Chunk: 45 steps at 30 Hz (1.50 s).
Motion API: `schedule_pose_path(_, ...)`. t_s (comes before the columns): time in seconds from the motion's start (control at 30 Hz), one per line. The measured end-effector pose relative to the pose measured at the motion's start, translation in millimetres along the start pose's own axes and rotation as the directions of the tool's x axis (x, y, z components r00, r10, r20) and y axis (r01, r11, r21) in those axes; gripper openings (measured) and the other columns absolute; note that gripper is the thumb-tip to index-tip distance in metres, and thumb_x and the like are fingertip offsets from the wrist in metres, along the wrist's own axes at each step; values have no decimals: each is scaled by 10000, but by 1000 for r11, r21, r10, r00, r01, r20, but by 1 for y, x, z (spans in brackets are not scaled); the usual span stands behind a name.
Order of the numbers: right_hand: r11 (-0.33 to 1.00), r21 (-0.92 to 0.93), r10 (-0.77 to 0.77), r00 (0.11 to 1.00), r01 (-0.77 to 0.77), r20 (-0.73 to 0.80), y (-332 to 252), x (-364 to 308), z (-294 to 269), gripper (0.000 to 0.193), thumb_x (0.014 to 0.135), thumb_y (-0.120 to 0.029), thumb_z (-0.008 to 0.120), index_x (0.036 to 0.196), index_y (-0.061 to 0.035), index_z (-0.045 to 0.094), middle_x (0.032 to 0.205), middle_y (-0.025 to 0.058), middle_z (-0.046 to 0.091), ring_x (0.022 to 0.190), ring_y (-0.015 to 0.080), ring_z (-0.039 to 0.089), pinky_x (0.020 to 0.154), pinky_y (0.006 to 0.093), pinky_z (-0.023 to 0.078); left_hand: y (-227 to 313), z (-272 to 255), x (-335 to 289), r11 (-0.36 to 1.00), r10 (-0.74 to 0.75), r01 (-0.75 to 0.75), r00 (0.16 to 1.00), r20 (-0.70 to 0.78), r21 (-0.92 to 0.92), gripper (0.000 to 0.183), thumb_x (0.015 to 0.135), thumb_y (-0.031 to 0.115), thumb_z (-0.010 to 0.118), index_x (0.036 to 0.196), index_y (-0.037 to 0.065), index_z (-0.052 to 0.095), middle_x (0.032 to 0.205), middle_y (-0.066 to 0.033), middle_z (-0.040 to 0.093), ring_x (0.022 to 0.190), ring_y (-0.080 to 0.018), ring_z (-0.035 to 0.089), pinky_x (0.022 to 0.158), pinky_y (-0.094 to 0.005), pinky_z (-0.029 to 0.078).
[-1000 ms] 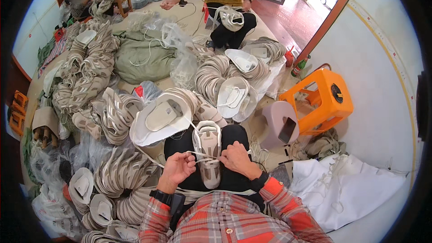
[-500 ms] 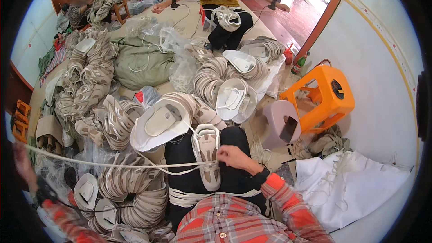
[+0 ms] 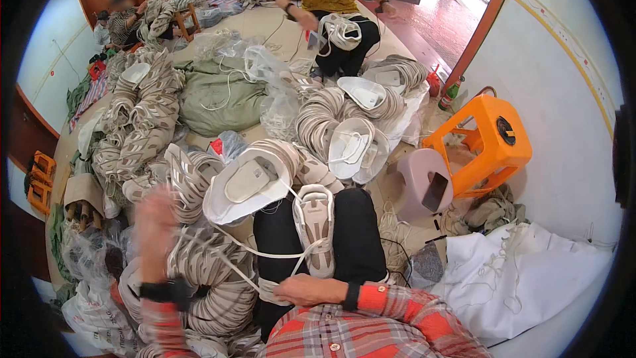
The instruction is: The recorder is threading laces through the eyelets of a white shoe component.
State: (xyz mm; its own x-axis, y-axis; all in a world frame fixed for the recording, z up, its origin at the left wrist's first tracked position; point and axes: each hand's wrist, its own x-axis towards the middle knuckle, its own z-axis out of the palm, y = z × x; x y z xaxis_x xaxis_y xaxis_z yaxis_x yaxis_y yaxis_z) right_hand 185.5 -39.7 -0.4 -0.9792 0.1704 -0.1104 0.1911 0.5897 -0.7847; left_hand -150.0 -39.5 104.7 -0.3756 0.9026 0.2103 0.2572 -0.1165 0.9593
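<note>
The lace (image 3: 281,256), just slackened, loops from the shoe upper (image 3: 319,225), seemingly untightened; left hand (image 3: 156,215) (blurred) and right hand (image 3: 308,290) show indeterminable grips.

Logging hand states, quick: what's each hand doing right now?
Left hand: motion-blurred; open, closed or holding cannot be told.
Right hand: fingers bent, at the pale laces; whether it grips any cannot be told.

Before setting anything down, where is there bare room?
The mauve stool shows bare surface left of the phone; tan floor shows between the yellow-topped co-worker's legs and the red doorway floor. Crowded: the lap, bearing the shoe, and the left side, with stacked uppers.
</note>
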Motion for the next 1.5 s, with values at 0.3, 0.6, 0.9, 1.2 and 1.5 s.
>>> schedule_pose_path(0.3,951,-27,293,928,-307,-231,42,-57,-26,262,845,-174,489,1077,-56,517,712,221,592,711,377,605,601,439,487,-46,212,-85,855,-433,221,802,411,469,198,801,208,595,852,31,667,673,-46,653,570,-115,583,535,-262,437)
schedule_pose_path(0.6,850,191,521,730,-491,-441,59,-58,-52,288,849,-164,490,1122,-70,495,693,223,588,679,388,598,627,447,472,-57,227,-86,692,-169,-189,896,411,697,151,775,189,542,733,63,614,694,-105,624,654,-294,617,577,-418,471)
schedule_pose_path(0.9,678,649,581,793,-346,-184,59,-35,-67,327,885,-136,406,1194,-56,476,618,113,570,464,189,565,430,300,458,-60,235,-85,708,-42,-255,916,399,659,136,775,163,533,711,52,580,687,-129,597,648,-325,593,559,-410,464)
schedule_pose_path(1.2,562,732,636,767,-385,-84,61,-37,-71,344,905,-137,379,1228,-61,468,573,56,541,406,119,518,355,228,414,-57,239,-97,755,-173,-74,936,307,651,170,790,188,521,734,39,581,723,-180,609,677,-377,597,608,-452,473)
schedule_pose_path(1.5,734,493,619,760,-468,-200,65,-19,-62,89,832,-97,471,893,-33,480,535,77,497,416,193,535,369,302,435,-55,237,-98,629,-176,-181,914,365,756,250,826,252,516,729,29,575,708,-182,617,647,-374,604,559,-474,467)
